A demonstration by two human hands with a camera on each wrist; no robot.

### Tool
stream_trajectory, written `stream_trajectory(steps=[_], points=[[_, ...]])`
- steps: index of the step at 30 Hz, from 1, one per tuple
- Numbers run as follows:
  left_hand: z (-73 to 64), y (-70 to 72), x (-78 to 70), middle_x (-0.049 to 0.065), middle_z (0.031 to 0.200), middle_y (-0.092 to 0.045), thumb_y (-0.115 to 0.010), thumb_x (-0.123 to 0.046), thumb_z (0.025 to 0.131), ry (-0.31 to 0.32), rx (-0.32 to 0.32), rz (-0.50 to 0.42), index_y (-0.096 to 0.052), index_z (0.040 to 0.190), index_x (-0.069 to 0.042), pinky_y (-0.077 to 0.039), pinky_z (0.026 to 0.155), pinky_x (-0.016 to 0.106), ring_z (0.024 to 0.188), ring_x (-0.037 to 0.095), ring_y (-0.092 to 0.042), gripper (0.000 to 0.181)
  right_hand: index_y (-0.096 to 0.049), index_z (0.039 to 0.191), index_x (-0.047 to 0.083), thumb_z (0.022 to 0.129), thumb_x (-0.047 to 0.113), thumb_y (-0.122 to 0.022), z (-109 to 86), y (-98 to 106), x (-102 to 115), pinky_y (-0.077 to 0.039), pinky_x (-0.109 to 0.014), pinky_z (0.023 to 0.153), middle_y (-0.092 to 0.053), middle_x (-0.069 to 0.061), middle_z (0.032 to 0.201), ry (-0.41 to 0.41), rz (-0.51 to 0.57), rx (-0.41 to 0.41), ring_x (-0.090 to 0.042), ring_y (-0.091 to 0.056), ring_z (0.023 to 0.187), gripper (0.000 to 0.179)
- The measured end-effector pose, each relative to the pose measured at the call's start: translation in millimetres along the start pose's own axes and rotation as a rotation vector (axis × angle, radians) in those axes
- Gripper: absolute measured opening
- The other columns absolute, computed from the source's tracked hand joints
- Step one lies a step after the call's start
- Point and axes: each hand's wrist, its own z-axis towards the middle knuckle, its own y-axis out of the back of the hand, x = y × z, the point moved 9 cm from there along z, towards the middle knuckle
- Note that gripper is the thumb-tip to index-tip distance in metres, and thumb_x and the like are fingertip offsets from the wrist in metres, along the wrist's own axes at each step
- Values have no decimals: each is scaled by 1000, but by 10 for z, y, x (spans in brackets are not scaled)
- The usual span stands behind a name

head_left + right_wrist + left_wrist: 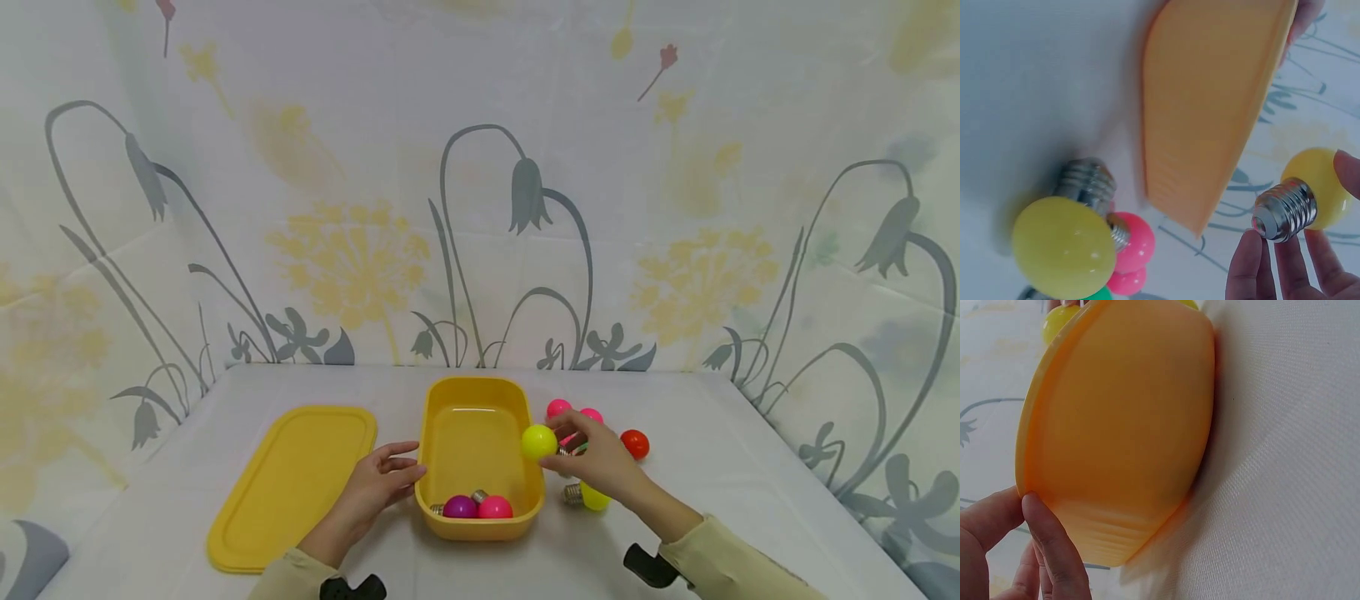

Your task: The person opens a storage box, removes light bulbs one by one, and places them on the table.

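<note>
My right hand (596, 454) pinches a yellow light bulb (539, 442) by its round globe, at the right rim of a yellow container (480, 528). Its silver screw base (1285, 209) shows clearly in the right wrist view. On the left side, my left hand (378, 483) holds the container's rim between thumb and finger, as the left wrist view shows. Inside the container, at its near end, lie a purple bulb (460, 507) and a pink bulb (496, 507).
A flat yellow lid (296, 483) lies left of the container. To the right are loose bulbs: another yellow bulb (596, 497), a red bulb (635, 444), pink bulbs (558, 407) and a green bulb (1100, 294), partly hidden. A flower-patterned cloth (480, 275) hangs behind.
</note>
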Motion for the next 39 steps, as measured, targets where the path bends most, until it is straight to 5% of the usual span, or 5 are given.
stream_trajectory(steps=[15, 39], points=[[16, 3, 8, 12, 95, -59, -70, -11, 84, -1, -2, -2, -54, 123, 1, -55, 73, 31, 76, 20, -60, 43, -60, 105, 6, 72, 25, -80, -98, 252, -309, -50, -28, 68, -61, -3, 94, 11, -14, -21, -19, -54, 80, 43], [9, 1, 2, 12, 95, -58, -70, -9, 84, -10, 6, -13, -54, 123, 2, -55, 72, 30, 75, 18, -60, 44, -59, 111, 0, 72, 26, -80, -204, 462, -870, -50, -30, 68, -60, -7, 99, -102, -83, -42, -22, -53, 84, 52]])
